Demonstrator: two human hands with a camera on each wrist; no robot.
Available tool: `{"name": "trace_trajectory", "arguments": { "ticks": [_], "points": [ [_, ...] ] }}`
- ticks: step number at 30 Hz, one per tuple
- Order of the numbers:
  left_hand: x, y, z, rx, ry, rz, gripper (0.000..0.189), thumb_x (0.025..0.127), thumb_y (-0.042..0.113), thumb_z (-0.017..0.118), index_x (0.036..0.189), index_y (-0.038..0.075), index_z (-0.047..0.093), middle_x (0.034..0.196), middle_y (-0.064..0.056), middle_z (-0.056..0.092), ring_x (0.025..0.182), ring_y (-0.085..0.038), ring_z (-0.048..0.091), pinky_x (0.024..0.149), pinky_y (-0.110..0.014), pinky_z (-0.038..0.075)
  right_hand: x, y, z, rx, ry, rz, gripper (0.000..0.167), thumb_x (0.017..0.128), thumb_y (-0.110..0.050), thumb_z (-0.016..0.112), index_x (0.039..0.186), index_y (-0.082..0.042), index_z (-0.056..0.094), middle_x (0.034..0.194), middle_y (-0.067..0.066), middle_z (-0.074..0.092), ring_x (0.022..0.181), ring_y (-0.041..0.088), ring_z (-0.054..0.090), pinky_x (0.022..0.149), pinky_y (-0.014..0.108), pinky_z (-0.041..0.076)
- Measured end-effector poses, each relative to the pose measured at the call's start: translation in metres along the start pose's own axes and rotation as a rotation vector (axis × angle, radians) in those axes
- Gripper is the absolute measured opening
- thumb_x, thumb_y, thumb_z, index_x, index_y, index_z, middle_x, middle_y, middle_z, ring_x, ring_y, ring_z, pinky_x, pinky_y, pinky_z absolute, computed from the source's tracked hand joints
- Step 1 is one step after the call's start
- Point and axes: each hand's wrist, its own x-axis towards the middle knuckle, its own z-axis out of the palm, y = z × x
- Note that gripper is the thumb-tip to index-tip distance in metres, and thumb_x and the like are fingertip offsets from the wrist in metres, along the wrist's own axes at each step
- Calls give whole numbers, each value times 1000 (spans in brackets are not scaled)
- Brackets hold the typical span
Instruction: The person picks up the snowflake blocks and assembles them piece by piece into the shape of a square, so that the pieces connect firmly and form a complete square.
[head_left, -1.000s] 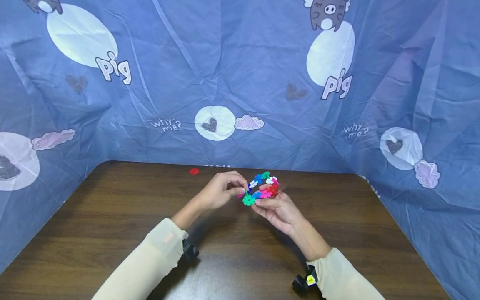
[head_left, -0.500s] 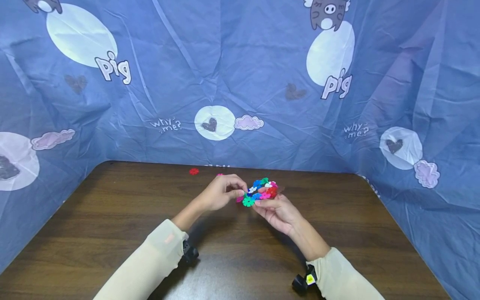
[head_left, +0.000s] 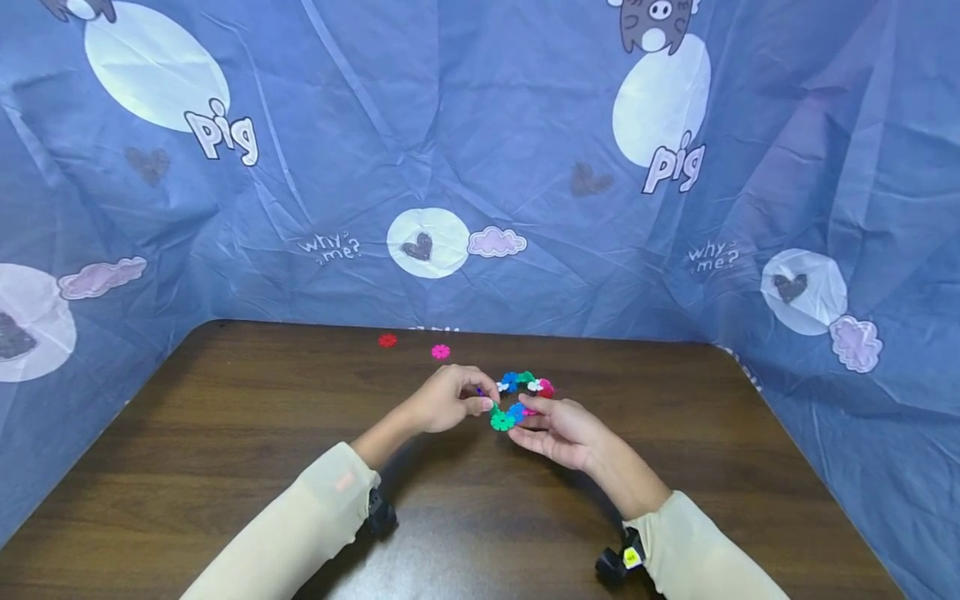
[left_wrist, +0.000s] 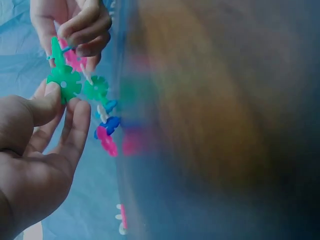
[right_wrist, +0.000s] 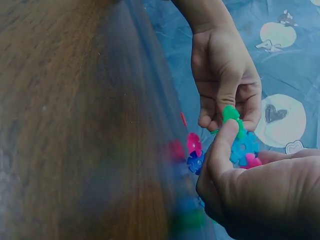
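Note:
Both hands hold a curved chain of flower-shaped interlocking plastic discs above the table. My left hand pinches a green disc between thumb and fingers; a second green piece sticks up from it, edge-on in the left wrist view. On the other side, my right hand grips the chain beside a blue disc and a pink disc. The chain bends away through red, white, green and blue pieces. Its far end, a pink disc after a dark blue one, hangs free behind my left hand.
A loose red disc and a loose pink disc lie near the back edge of the brown wooden table. A blue printed cloth hangs behind and along the sides.
Both hands and the chain have come down slightly towards me. My right fingers have shifted on the chain. The loose pink disc behind my left hand has come into full view.

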Motion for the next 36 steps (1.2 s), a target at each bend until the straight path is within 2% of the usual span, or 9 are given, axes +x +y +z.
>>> {"name": "trace_trajectory", "arguments": {
  "ticks": [3,9,12,15,20,26,32,36],
  "points": [
    [-2,1,3,-10,-3,-52,7,96,2,69,96,7,74,95,-4,73,74,-14,68,66,-26,56,-1,2,0,2,57,10,23,105,-17,60,113,3,53,105,18,56,88,22,68,86,31,60],
    [-5,5,6,-38,-7,-140,3,94,5,73,94,6,76,87,-7,74,72,-22,70,61,-25,51,-3,8,2,7,127,-23,16,103,-8,61,108,5,53,104,17,58,89,22,70,88,34,60],
    [-5,5,7,-68,-20,-166,3,93,3,74,94,5,76,86,-7,74,71,-22,70,62,-27,53,-5,10,5,-36,182,-53,14,101,-5,63,107,5,55,100,16,62,87,21,69,90,37,60],
    [-5,4,9,-100,-24,-190,3,92,2,74,94,4,76,86,-6,75,71,-22,72,65,-30,58,-6,12,10,-87,241,-80,19,99,-2,66,112,11,60,98,16,66,86,21,69,89,40,60],
    [-6,5,10,-149,-22,-225,3,93,1,73,96,1,75,88,-9,75,75,-26,75,70,-32,62,-8,14,15,-138,228,-121,36,97,7,63,129,20,55,96,13,71,86,17,69,93,40,58],
    [-9,7,11,-162,-28,-269,4,93,0,72,96,0,74,90,-11,75,75,-26,75,71,-32,62,-8,16,14,-181,192,-51,41,99,6,60,138,14,47,97,12,69,83,17,69,86,36,61],
    [-11,13,14,-117,-34,-245,3,91,-2,73,95,-2,73,86,-13,74,71,-23,74,67,-31,62,-8,17,9,-184,196,-49,39,98,11,58,134,18,46,96,14,67,81,15,69,80,30,62],
    [-15,19,18,-98,-69,-230,2,91,-3,72,92,-5,72,83,-15,73,69,-21,72,65,-31,62,-11,15,6,-268,213,-38,29,98,8,61,125,16,56,89,11,68,75,13,68,75,29,62]
  ]
}}
